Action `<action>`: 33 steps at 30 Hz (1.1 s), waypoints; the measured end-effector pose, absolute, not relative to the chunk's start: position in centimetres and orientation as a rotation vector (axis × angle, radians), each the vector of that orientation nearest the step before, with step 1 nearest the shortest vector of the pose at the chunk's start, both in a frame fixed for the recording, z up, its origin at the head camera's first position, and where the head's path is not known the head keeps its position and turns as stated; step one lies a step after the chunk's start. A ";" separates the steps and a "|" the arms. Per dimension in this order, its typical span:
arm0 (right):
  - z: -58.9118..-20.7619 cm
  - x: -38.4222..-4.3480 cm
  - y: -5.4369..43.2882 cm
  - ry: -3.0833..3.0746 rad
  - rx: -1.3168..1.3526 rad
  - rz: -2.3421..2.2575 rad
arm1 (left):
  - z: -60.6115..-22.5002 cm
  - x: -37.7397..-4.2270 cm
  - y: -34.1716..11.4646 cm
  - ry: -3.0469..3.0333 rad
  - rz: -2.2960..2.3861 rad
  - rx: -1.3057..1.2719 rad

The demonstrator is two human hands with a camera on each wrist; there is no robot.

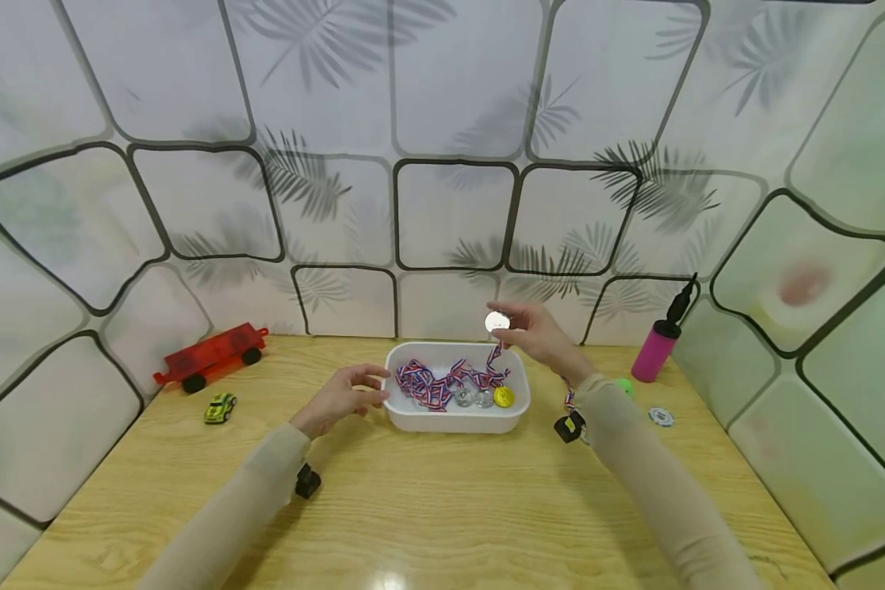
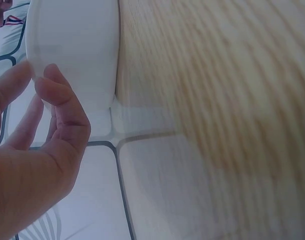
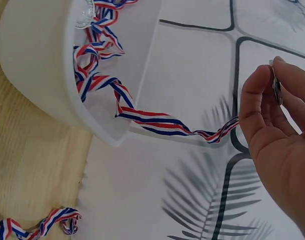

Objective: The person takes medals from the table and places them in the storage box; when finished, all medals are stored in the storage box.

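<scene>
A white plastic tub (image 1: 453,422) stands mid-table with striped red, white and blue ribbons (image 1: 420,383), silver medals (image 1: 464,397) and a gold medal (image 1: 504,397) inside. At its left end my left hand (image 1: 345,397) pinches the rim between thumb and fingers. Above the tub's right back corner, my right hand (image 1: 534,332) holds up a silver medal (image 1: 497,320) by its edges, seen edge-on in the right wrist view. From this medal a striped ribbon (image 3: 157,123) runs down into the tub.
To the left are a red toy trailer (image 1: 214,356) and a green toy car (image 1: 220,408). On the right stand a pink hand pump (image 1: 655,352) and a poker chip (image 1: 661,417). Another striped ribbon (image 3: 55,220) lies right of the tub, partly behind my right arm.
</scene>
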State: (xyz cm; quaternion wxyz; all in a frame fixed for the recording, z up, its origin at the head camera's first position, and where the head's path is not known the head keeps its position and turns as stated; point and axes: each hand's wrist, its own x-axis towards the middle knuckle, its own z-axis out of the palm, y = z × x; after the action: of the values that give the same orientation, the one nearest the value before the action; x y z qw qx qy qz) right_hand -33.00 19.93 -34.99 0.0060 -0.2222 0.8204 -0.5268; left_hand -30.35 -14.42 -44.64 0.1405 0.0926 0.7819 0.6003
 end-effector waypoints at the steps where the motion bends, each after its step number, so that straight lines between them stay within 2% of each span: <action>1: -35.2 -33.1 19.7 2.559 -0.700 -1.626 | -44.6 -30.4 -14.4 2.259 1.731 0.267; 21: -38.4 -32.7 13.1 2.392 -0.820 -1.463 | -44.6 -30.3 -14.4 2.245 1.738 0.273; 33: -40.8 -33.0 9.8 2.425 -0.708 -1.510 | -44.6 -30.2 -14.4 2.237 1.742 0.268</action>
State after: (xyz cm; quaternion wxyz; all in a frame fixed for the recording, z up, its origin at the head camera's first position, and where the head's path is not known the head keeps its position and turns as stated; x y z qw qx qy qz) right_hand -33.04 9.79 -40.77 0.0993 -0.2394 0.8199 -0.5105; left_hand -30.24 -14.44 -44.61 0.1462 0.0933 0.7771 0.6050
